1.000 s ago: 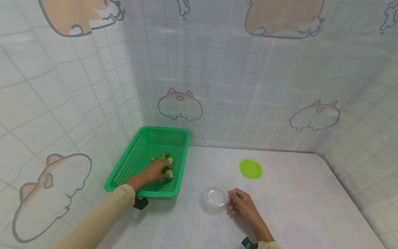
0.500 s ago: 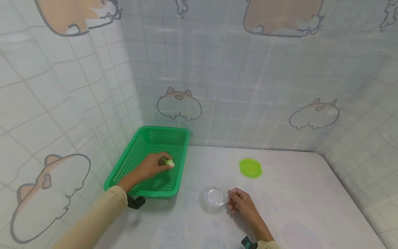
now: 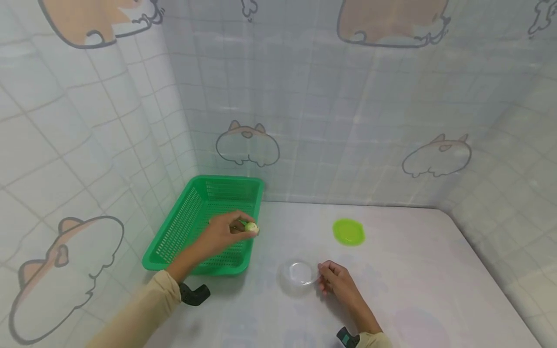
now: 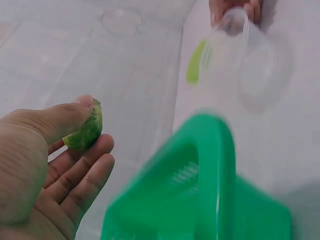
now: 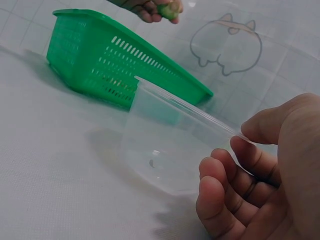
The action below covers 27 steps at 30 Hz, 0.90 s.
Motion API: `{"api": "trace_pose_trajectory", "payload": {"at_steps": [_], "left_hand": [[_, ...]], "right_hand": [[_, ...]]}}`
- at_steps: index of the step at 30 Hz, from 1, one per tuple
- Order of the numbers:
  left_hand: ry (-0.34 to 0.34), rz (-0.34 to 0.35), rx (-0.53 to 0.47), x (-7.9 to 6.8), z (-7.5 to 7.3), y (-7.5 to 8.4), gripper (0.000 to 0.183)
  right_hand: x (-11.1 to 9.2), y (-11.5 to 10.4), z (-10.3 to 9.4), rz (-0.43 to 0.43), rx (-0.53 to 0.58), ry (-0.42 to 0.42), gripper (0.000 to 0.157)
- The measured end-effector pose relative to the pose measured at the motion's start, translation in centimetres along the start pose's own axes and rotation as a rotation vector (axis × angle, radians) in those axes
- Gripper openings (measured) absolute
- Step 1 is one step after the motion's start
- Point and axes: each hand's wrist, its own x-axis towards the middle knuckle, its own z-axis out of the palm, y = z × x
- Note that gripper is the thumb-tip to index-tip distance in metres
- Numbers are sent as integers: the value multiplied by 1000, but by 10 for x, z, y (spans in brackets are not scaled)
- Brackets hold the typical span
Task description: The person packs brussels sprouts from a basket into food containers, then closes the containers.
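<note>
A Brussels sprout [image 4: 86,131], green with a paler end, is pinched between the thumb and fingers of my left hand [image 3: 224,231]. In the head view that hand is over the right rim of the green plastic basket [image 3: 197,193]. My right hand [image 3: 339,282] pinches the rim of a clear plastic tub [image 5: 165,135] between thumb and index finger. The tub stands upright on the white table, and nothing shows inside it. Most of the basket's contents are hidden behind my left hand and forearm.
A bright lime-green lid [image 3: 349,232] lies flat on the table [image 3: 404,261] behind the tub. Tile-patterned sheets with cartoon dogs [image 3: 248,145] rise at the back and on both sides. The basket stands close to the left sheet.
My left hand has lifted the sprout from inside the basket and moved right, up to its right rim. My right hand keeps its hold on the tub in the same place.
</note>
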Motion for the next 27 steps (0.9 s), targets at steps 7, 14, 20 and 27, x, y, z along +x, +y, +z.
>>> {"api": "trace_pose_trajectory", "payload": {"at_steps": [7,14,20,27], "left_hand": [[-45,16,-44,-2,25,20,36],[-58,44,-17,0,56,28,30],[-72,14,-4,3,81,32,29],[-100,-15,5,12,108,30,30]], "right_hand": [[0,1,0,-15,-1,-18,39],[0,1,0,-4,6,-11,39],[1,2,0,4,11,-12,40],[1,1,0,17,3,-1,38]]}}
